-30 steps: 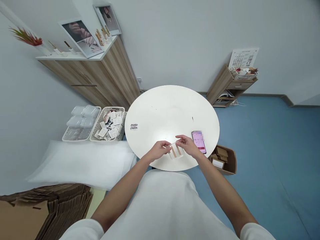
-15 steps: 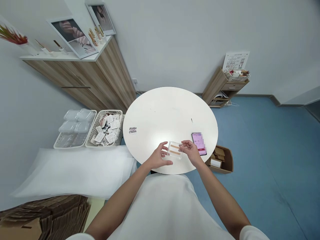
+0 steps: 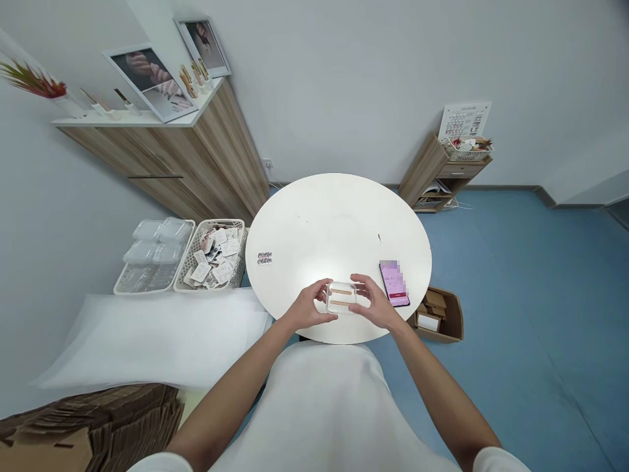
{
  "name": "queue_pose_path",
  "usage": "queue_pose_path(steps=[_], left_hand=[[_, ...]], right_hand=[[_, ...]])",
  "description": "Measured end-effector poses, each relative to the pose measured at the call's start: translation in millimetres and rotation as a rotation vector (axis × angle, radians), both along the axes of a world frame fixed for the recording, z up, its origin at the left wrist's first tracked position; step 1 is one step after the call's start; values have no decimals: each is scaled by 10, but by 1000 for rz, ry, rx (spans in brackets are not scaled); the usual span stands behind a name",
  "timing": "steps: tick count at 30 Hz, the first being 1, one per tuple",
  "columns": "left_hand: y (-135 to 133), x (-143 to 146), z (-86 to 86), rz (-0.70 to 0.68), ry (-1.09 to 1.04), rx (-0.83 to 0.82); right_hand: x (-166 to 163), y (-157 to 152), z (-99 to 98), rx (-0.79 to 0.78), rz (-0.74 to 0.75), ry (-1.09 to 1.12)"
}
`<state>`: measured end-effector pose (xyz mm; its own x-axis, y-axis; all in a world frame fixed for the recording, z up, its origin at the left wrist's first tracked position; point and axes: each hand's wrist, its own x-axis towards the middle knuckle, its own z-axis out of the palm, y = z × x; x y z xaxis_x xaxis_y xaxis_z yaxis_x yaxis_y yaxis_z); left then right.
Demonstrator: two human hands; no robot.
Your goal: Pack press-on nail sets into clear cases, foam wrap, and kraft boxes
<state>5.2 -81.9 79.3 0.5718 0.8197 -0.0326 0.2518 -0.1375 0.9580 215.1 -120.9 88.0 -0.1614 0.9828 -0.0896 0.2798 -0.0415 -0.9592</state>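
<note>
A small clear plastic box [image 3: 343,296] with two brown strips inside lies flat over the near edge of the round white table [image 3: 339,223]. My left hand [image 3: 309,307] grips its left side, thumb and fingers curled round it. My right hand [image 3: 374,303] holds its right side the same way. A phone [image 3: 395,283] with a pink screen lies on the table just right of my right hand. A small sheet of dark dots [image 3: 264,258] sits near the table's left edge.
Left of the table stand a white basket of paper cards [image 3: 215,257] and a tray of clear boxes [image 3: 152,255]. A white padded surface [image 3: 157,337] lies below them. An open cardboard box [image 3: 439,314] sits on the blue floor at the right. Wooden cabinets line the wall.
The clear box has turned from tilted to flat with its strips lying crosswise. Both hands have closed in on its two ends.
</note>
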Motion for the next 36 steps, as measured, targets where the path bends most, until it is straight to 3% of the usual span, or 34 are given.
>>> queue_pose_path(steps=[4,8,16,31,36], left_hand=[[-5,-18,-39,49,-57,-64],[-25,-9,-47,57,-91,-127],[-129,68,-32,66,-188,-350],[-125,129,-63,107,-266,-404],[-105,123,-40,111,-261,-424]], right_hand=[[5,-45,126,197,211,-297],[-19,-24,137,293,225,-388],[-10,16,53,347,164,-326],[12,114,-75,386,107,-193],[25,152,-16,384,186,-241]])
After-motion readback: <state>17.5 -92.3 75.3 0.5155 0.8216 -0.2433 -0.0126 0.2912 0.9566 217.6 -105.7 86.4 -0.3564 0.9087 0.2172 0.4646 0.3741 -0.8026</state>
